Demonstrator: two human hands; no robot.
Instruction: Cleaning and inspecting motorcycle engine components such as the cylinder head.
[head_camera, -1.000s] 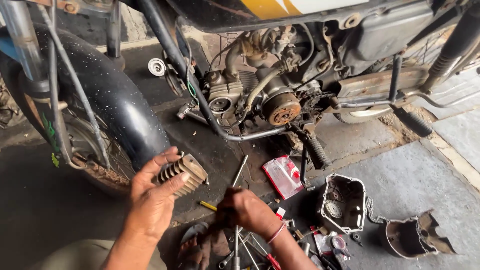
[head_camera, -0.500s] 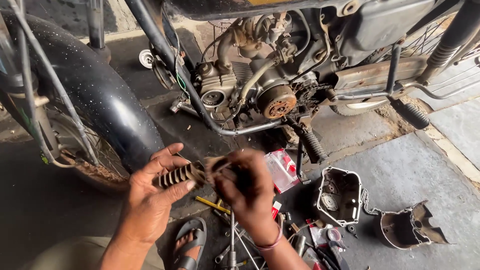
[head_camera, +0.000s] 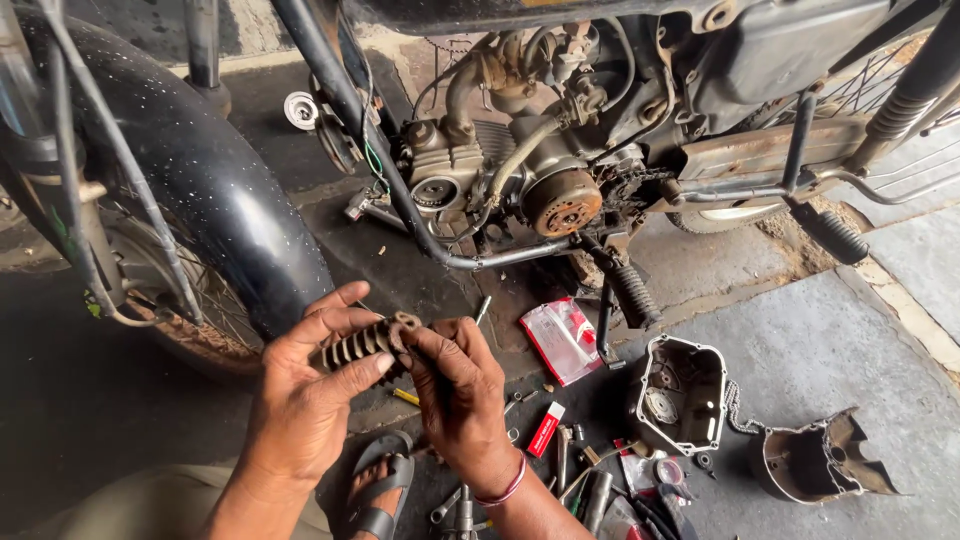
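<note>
Head view, looking down at a floor-side engine repair. The left hand (head_camera: 300, 410) cradled a dark finned engine cylinder (head_camera: 362, 345) across its palm, thumb and fingers wrapped along the fins. The right hand (head_camera: 462, 405) was closed on the cylinder's near end, fingertips pinching at the mouth of the part; whether a small tool sat inside that grip could not be told. Over the preceding 1 second the right hand had come up from the tools on the floor and joined the left — so the cylinder passed from a 1-handed hold to a 2-handed one, and was raised slightly toward the camera. This suggests that close work on the cylinder itself, rather than fetching, was now in hand.

Behind the hands stood the motorcycle: its front tyre (head_camera: 215, 210) at left and the stripped engine (head_camera: 520, 180) at centre, the cylinder's place on it open. On the concrete floor lay a red-and-white packet (head_camera: 565, 338), a detached engine side cover (head_camera: 680, 392) — inner face up — and a second loose metal housing (head_camera: 815, 458) further right. Scattered hand tools (head_camera: 580, 480) lay just beyond the right wrist, and a sandalled foot (head_camera: 378, 490) showed beneath the hands.
</note>
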